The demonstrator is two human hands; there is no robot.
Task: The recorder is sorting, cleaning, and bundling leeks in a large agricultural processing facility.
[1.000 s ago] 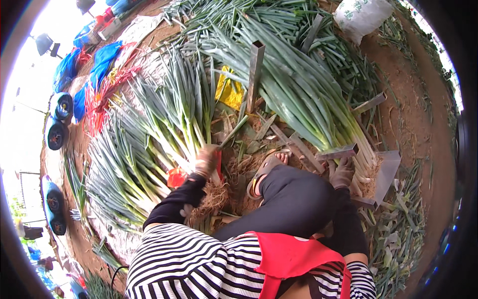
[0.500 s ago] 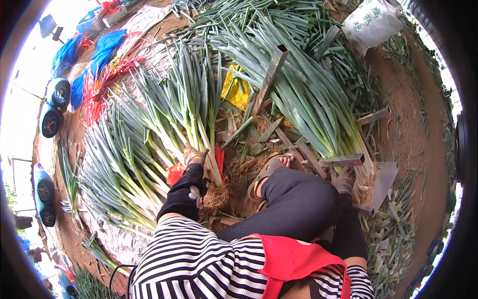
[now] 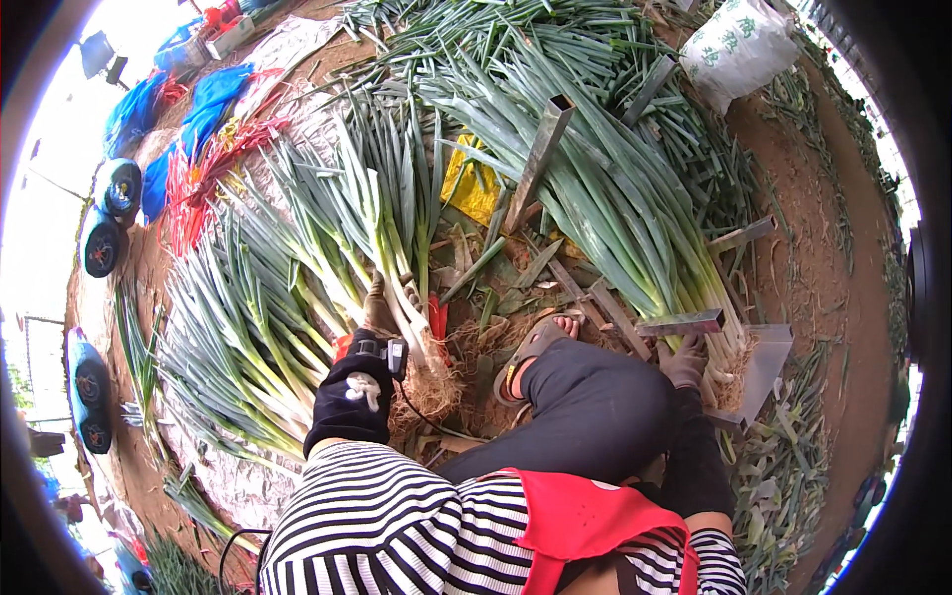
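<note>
Long green onions with white stems and tangled roots lie fanned out on my left. My gloved left hand is closed around a few of their white stems, just above the roots; some fingertips show beyond the stems. To the right, a thick bundle of green onions lies in a metal frame, root ends toward me. My gloved right hand grips at the stems near the root end, just below a crossbar. Its fingers are partly hidden among the stalks.
A metal post rises left of the bundle, and a metal plate stands by its roots. My sandalled foot is between the piles. Red ties and blue bags lie at far left. A white sack stands far right.
My left hand has turned and closed round the stems, its wrist shifting slightly left, and the onions it holds have tilted a little. My right hand has stayed nearly still at the bundle.
</note>
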